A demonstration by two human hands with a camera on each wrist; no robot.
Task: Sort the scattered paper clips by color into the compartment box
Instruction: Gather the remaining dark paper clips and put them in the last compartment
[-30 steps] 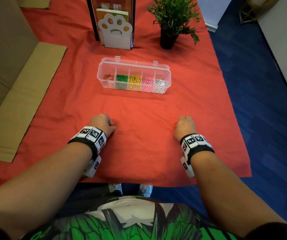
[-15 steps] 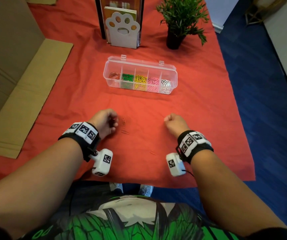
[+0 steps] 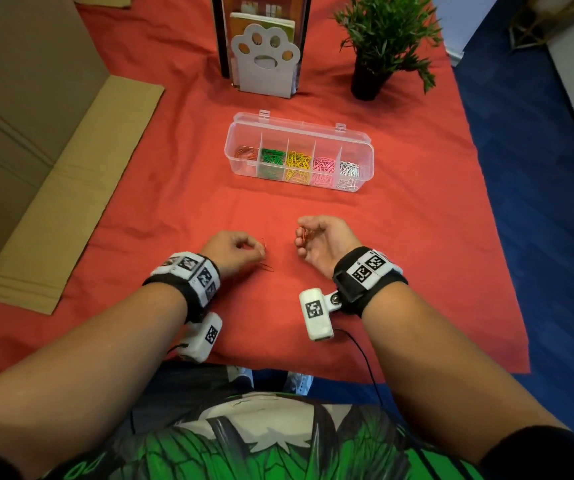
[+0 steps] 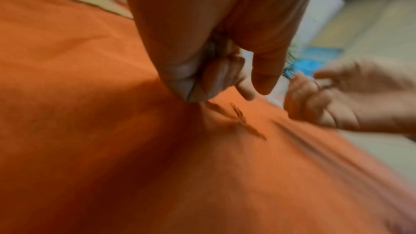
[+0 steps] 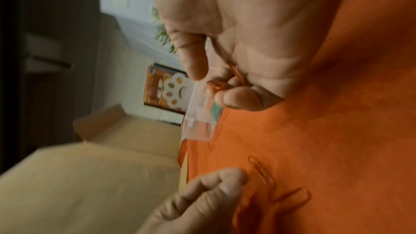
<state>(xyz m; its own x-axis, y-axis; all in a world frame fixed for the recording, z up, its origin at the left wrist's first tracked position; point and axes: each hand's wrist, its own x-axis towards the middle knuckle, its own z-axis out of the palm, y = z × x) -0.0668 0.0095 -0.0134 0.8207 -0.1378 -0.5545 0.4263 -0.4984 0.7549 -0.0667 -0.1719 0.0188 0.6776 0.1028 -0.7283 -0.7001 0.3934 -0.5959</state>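
Red-orange cloth (image 3: 181, 202), soft and creased, covers the work surface; blue floor at its right. Compartment box (image 3: 365, 147): clear rigid plastic, oblong w/ rounded corners, long axis running left-right, lid hinged open at the far side. Five cells, left to right: orange clips (image 3: 245, 153), green clips (image 3: 272, 157), yellow clips (image 3: 298, 163), pink clips (image 3: 323, 168), white clips (image 3: 349, 172). Two loose orange paper clips on the cloth, near side of the box: upper clip (image 3: 263, 244), thin wire loop, long axis approx. toward the box; lower clip (image 3: 267, 266), angled diagonally, almost touching the first. Left hand (image 3: 232, 252): fingers curled, fingertips at the upper clip; whether it grips is not resolvable (wrist view blurred). Right hand (image 3: 323, 244): raised off the cloth, palm turned inward, thumb and fingers pinching a small bunch of orange clips (image 3: 303, 234). Beyond the box: paw-shaped white holder (image 3: 265, 64), potted plant (image 3: 379, 39). Cardboard sheet (image 3: 71, 188), flat and corrugated, left of the box.
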